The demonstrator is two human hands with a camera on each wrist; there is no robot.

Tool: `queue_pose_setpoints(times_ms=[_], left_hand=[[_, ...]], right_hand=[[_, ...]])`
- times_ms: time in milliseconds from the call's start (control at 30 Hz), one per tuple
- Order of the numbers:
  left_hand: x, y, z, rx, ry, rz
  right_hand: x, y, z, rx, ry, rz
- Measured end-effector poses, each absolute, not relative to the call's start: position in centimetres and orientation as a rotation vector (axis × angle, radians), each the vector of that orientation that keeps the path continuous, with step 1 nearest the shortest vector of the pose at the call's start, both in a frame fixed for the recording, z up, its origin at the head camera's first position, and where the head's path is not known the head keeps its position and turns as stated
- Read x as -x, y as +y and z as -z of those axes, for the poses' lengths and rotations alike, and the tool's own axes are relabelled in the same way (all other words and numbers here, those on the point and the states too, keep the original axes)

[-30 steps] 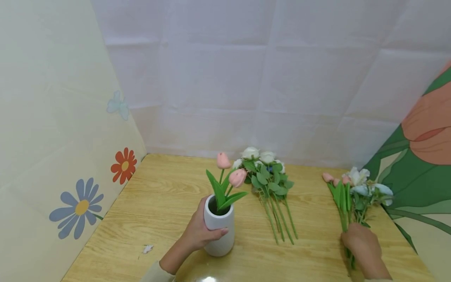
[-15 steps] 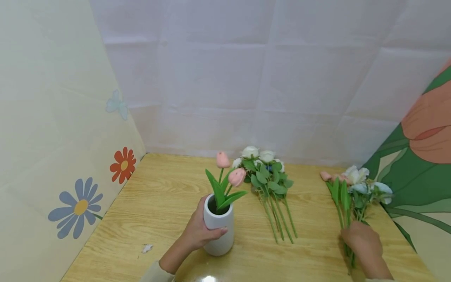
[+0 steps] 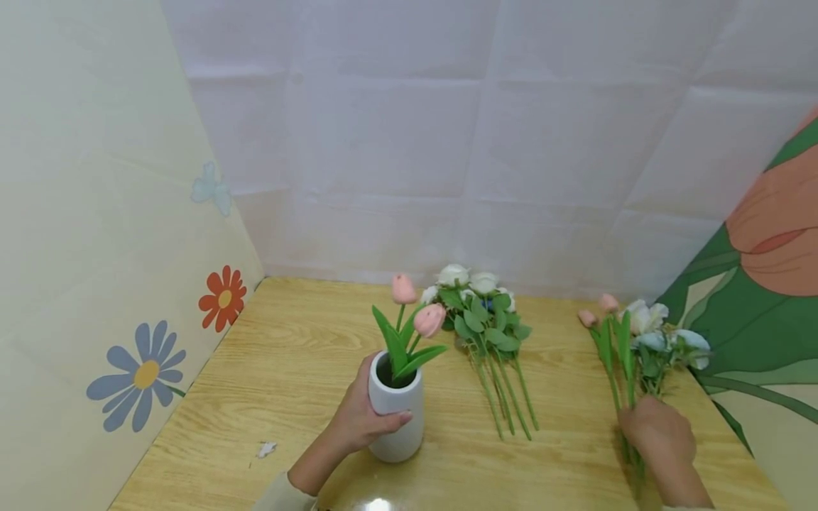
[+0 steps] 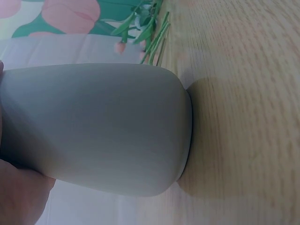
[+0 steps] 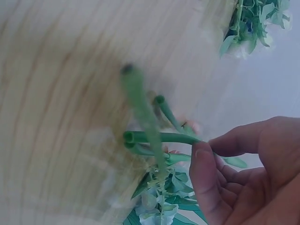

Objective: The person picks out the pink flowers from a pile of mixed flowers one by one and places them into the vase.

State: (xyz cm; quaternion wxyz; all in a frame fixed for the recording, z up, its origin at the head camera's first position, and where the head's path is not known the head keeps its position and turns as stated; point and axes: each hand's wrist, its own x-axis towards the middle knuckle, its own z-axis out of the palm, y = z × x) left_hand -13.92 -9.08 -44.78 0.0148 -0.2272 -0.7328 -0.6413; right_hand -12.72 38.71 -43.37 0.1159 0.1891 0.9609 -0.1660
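In the vase point(image 3: 400, 402), two tulips point(image 3: 399, 350).

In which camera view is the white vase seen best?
The head view: it shows the white vase from top to base, with two pink tulips standing in it and the left hand gripping it. The left wrist view shows only its wall and base, close up; the right wrist view does not show it.

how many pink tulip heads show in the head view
4: a higher head and lower head above the white vase, a nearer head and farther head beyond the right hand. More may be hidden.
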Motion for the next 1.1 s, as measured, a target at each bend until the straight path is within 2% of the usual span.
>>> queue_pose_setpoints(times_ms=[1100], left_hand=[[14.1, -9.1, 44.9, 0.709, -2.303, 2.001]], right_hand=[[13.2, 37.3, 41.6, -0.550, 3.260, 0.564]])
